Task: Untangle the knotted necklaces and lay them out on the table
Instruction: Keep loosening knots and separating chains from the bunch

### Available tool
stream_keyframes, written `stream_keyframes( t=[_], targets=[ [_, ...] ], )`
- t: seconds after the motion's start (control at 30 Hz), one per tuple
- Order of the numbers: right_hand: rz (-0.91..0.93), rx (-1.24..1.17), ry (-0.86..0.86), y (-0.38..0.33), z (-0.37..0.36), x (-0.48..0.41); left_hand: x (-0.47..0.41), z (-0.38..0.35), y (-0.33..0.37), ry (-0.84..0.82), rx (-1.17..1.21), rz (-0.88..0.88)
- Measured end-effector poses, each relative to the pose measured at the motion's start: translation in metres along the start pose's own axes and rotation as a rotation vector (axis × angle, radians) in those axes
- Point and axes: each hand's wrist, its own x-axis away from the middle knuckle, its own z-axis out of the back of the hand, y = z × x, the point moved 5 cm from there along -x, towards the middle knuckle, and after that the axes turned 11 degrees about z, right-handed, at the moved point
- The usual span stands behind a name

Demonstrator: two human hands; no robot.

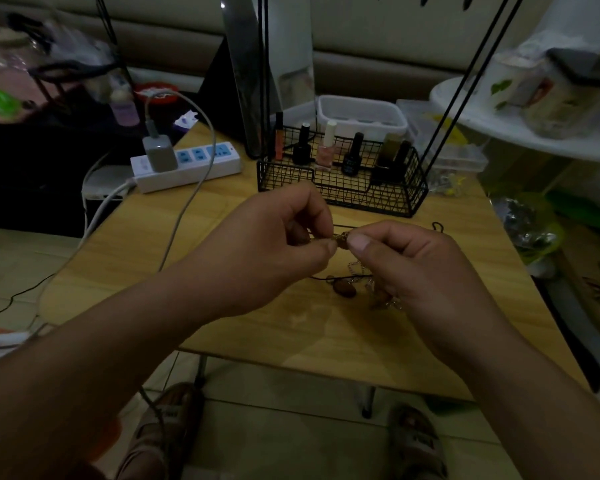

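Pinching from both sides, the fingers point(326, 247) of the left hand point(274, 244) and those of the right hand point(413, 268) grip a small golden piece point(342, 237) of the necklaces point(355, 287), held just above the tabletop point(243, 334). Each hand has thumb and forefinger curled tight on the piece, tips nearly meeting, and the other fingers folded in.

Below the hands, partly hidden by the right one, the rest of the tangle lies on the wood: a pale chain, brown oval beads point(347, 291) and a thin black cord point(438, 226), a loop of which shows past the right hand. How the strands cross cannot be told in the dim light.

Beyond the hands stands a black wire basket point(340, 199) with nail polish bottles point(352, 155) upright inside, and a white tray point(361, 116) sits behind it. At the left rear a white power strip point(194, 168) lies on the tabletop with a grey charger point(159, 152) plugged in; a cable point(187, 209) trails off the left edge. Two sandalled feet point(167, 420) rest on the tiled floor beneath.
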Motion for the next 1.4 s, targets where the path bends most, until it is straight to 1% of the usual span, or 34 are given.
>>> stream_keyframes(
  t=[0.13, 0.47, 0.63, 0.73, 0.8, 0.97, 1.2, 1.4],
  targets=[
    [0.028, -0.010, 0.003, -0.0003, 0.0007, -0.0001, 0.0006, -0.0030, 0.0018, 0.024, -0.068, -0.054],
    [0.065, 0.034, -0.051, -0.0041, 0.0012, 0.0028, 0.0003, -0.0051, 0.0009, 0.041, -0.102, -0.141],
    [0.039, 0.057, -0.077, -0.0041, 0.0001, 0.0040, -0.0005, -0.0041, -0.0008, -0.007, -0.055, -0.091],
    [-0.057, -0.067, -0.062, -0.0022, -0.0004, 0.0046, -0.0011, -0.0024, -0.0018, -0.028, -0.050, -0.070],
    [-0.081, -0.115, -0.065, -0.0031, -0.0018, 0.0051, -0.0021, -0.0018, -0.0029, -0.037, -0.037, -0.058],
    [-0.017, -0.089, -0.069, -0.0032, -0.0029, 0.0050, -0.0038, -0.0021, -0.0040, -0.041, -0.049, -0.057],
    [-0.007, -0.065, -0.049, 0.0012, -0.0025, 0.0031, -0.0047, -0.0051, -0.0049, -0.053, -0.064, -0.079],
    [0.001, -0.067, -0.038, 0.0036, -0.0015, 0.0017, -0.0052, -0.0057, -0.0056, -0.021, -0.038, -0.071]
  ],
)
